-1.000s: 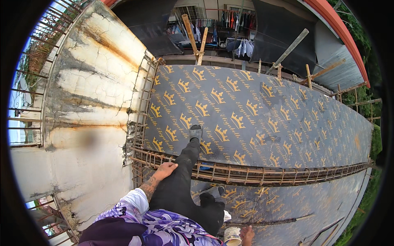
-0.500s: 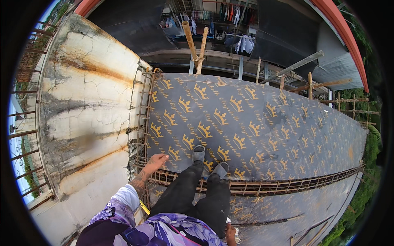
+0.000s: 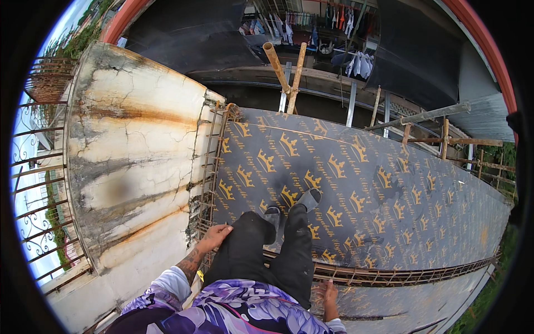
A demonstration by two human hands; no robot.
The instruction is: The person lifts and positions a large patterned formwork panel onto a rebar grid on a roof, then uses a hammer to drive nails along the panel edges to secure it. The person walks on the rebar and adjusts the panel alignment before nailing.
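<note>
My left hand [image 3: 214,237] hangs beside my left knee, its fingers curled in loosely, and I see nothing in them. Low on the right, my right hand [image 3: 329,295] hangs beside my thigh; its fingers are small and partly hidden, so what it may hold is unclear. Under my grey shoes [image 3: 308,200] lies a dark deck of sheet panels [image 3: 367,183] printed with gold crowns. Beside my left forearm, a small yellow thing [image 3: 200,275] shows in part. Neither hand touches the deck.
A cracked, rust-stained wall [image 3: 139,139] rises on the left, with a rebar cage [image 3: 210,161] along its edge. Another rebar cage [image 3: 400,276] runs through a gap behind my feet. Wooden posts [image 3: 297,78] and a slanting beam [image 3: 423,117] stand beyond the deck's far edge.
My feet and legs have moved farther onto the deck, away from the rebar gap. My left hand is now close to my knee, and more of my right hand shows.
</note>
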